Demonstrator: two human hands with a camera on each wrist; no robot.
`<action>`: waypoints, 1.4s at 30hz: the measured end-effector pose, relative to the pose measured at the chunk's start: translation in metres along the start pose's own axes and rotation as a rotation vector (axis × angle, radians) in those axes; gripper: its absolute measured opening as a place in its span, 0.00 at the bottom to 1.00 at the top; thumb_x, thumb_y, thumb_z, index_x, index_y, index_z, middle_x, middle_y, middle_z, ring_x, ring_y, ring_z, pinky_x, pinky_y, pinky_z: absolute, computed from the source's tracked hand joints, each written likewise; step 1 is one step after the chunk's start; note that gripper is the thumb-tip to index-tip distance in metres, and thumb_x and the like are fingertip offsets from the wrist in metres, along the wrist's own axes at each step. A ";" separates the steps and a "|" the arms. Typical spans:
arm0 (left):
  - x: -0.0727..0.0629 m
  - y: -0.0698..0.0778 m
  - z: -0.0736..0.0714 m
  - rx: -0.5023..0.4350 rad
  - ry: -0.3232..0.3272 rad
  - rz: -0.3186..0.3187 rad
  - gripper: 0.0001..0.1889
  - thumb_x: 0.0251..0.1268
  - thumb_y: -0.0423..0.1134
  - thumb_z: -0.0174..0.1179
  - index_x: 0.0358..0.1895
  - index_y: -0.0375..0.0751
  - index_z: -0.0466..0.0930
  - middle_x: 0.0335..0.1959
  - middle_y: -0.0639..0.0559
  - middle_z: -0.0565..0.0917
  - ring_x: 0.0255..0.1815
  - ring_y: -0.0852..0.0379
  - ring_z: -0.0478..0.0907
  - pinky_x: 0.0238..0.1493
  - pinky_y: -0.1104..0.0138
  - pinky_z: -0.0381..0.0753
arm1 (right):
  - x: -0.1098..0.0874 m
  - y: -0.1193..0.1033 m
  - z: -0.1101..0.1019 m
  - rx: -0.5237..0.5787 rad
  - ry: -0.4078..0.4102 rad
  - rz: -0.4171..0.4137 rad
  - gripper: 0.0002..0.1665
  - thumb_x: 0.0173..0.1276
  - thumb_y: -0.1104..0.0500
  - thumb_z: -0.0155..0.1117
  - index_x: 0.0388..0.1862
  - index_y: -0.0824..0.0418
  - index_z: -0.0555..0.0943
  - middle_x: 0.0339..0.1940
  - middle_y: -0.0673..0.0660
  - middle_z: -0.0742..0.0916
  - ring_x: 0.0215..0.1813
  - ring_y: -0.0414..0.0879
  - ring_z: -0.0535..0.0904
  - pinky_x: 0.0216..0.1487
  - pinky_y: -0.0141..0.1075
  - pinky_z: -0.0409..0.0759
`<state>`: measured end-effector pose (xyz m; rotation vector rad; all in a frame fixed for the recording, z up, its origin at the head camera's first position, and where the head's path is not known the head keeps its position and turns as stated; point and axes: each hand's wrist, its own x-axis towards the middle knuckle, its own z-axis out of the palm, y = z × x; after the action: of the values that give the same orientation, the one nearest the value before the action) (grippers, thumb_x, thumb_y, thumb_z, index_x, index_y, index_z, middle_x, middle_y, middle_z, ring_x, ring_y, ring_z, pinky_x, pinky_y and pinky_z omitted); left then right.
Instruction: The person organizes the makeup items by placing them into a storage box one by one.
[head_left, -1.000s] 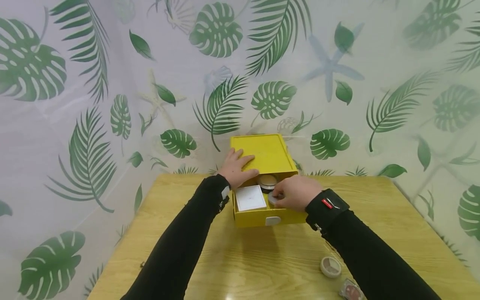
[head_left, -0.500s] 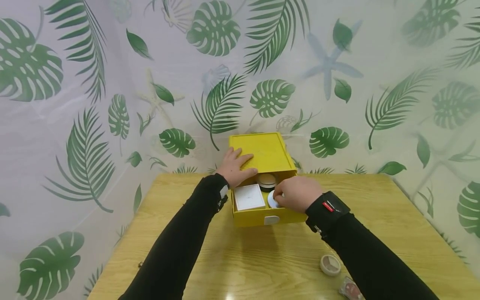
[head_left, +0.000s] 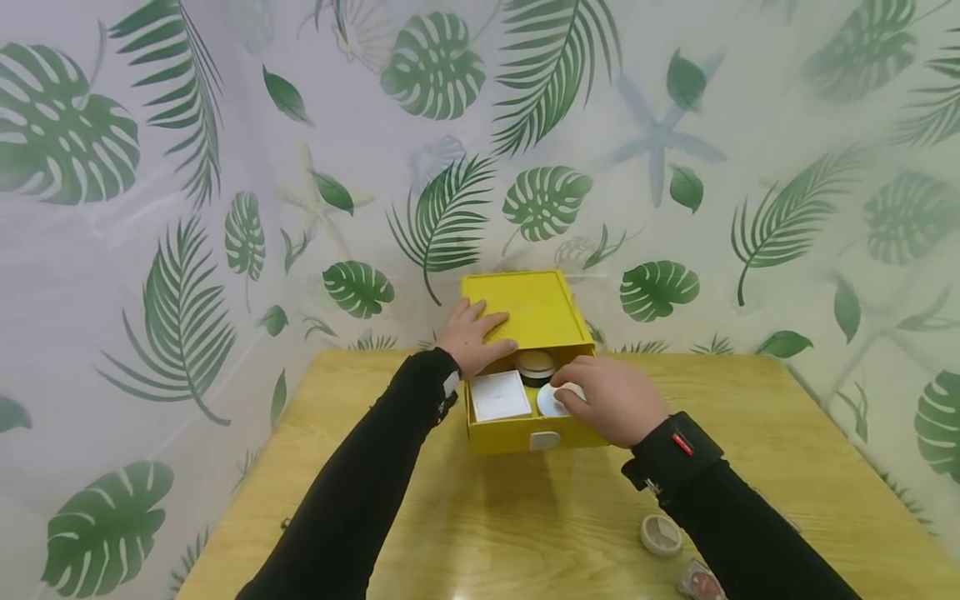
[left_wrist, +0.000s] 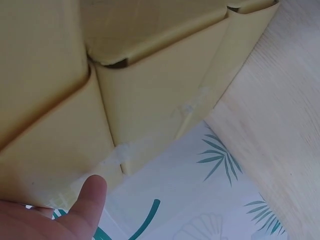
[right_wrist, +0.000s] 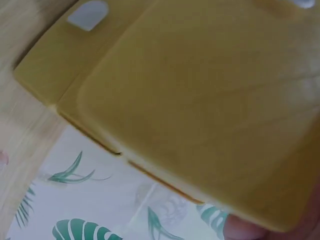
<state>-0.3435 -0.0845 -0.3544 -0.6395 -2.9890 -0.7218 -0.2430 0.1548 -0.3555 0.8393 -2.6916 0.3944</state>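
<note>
A yellow box [head_left: 525, 304] stands at the back of the table, its front section exposed. My left hand [head_left: 472, 337] rests with spread fingers on the left edge of its top. Inside lie a white square case [head_left: 500, 396], a round container with a pale top and dark base [head_left: 535, 367], and a white disc [head_left: 549, 402]. My right hand [head_left: 611, 396] is over the disc, thumb and forefinger parted above it. In the left wrist view a finger [left_wrist: 91, 200] lies beside the box's yellow side [left_wrist: 160, 95]. The right wrist view shows a yellow panel [right_wrist: 200, 100] with fingers [right_wrist: 245, 227] at its lower corner.
A round three-part palette [head_left: 661, 535] and a small clear-packed pink item [head_left: 702, 579] lie on the wooden table [head_left: 480, 542] near the right forearm. A small dark object [head_left: 285, 523] sits at the left. A leaf-patterned sheet [head_left: 450, 125] hangs behind the box.
My right hand has shifted slightly right, and its thumb and forefinger, earlier together at the white disc, have parted. More of the disc shows. My left hand stays on the box top.
</note>
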 end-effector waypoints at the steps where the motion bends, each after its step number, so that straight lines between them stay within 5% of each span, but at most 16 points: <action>1: 0.000 -0.001 0.002 0.002 -0.002 -0.003 0.34 0.74 0.61 0.52 0.78 0.53 0.64 0.82 0.42 0.52 0.83 0.43 0.35 0.78 0.47 0.47 | -0.004 -0.002 0.000 0.007 0.031 -0.011 0.10 0.70 0.57 0.68 0.47 0.57 0.88 0.43 0.51 0.88 0.45 0.50 0.83 0.46 0.46 0.82; 10: 0.001 0.003 0.004 0.005 -0.026 0.005 0.34 0.75 0.61 0.51 0.79 0.52 0.64 0.82 0.41 0.51 0.83 0.42 0.35 0.78 0.46 0.46 | -0.043 -0.031 -0.001 0.075 0.282 -0.077 0.10 0.63 0.61 0.74 0.43 0.53 0.87 0.35 0.45 0.83 0.32 0.38 0.77 0.32 0.33 0.77; 13: 0.002 0.006 0.000 0.009 -0.023 0.011 0.34 0.75 0.60 0.51 0.79 0.52 0.63 0.82 0.42 0.51 0.83 0.43 0.34 0.78 0.47 0.46 | -0.052 -0.039 0.004 0.094 0.278 -0.038 0.10 0.63 0.61 0.75 0.43 0.52 0.87 0.36 0.44 0.84 0.30 0.36 0.76 0.31 0.34 0.77; 15: 0.002 0.007 -0.002 0.015 -0.021 0.012 0.34 0.75 0.60 0.51 0.79 0.52 0.63 0.82 0.42 0.51 0.83 0.43 0.34 0.79 0.47 0.46 | -0.057 -0.043 0.009 0.097 0.279 0.004 0.11 0.63 0.60 0.75 0.45 0.51 0.87 0.38 0.44 0.84 0.32 0.36 0.79 0.42 0.41 0.81; 19: 0.002 0.008 -0.003 0.024 -0.026 0.012 0.34 0.75 0.60 0.51 0.79 0.53 0.62 0.82 0.42 0.51 0.83 0.43 0.34 0.78 0.47 0.46 | -0.060 -0.049 0.023 0.086 0.278 0.048 0.16 0.62 0.59 0.76 0.49 0.51 0.87 0.40 0.45 0.83 0.31 0.36 0.76 0.40 0.39 0.79; 22: 0.002 0.008 -0.003 0.022 -0.036 0.017 0.34 0.75 0.61 0.51 0.79 0.54 0.62 0.82 0.42 0.50 0.83 0.42 0.34 0.78 0.46 0.46 | -0.060 -0.054 0.032 0.086 0.281 0.040 0.18 0.59 0.60 0.79 0.49 0.53 0.87 0.39 0.47 0.79 0.30 0.36 0.70 0.26 0.30 0.70; 42: -0.001 0.000 -0.005 -0.002 -0.056 0.005 0.34 0.76 0.61 0.50 0.80 0.54 0.61 0.83 0.41 0.48 0.83 0.41 0.31 0.78 0.44 0.44 | -0.035 -0.043 0.053 0.050 0.301 -0.026 0.21 0.58 0.63 0.78 0.49 0.61 0.80 0.39 0.53 0.71 0.39 0.45 0.65 0.38 0.37 0.70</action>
<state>-0.3436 -0.0869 -0.3502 -0.6787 -3.0369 -0.7188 -0.2003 0.1202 -0.4091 0.7604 -2.4004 0.5374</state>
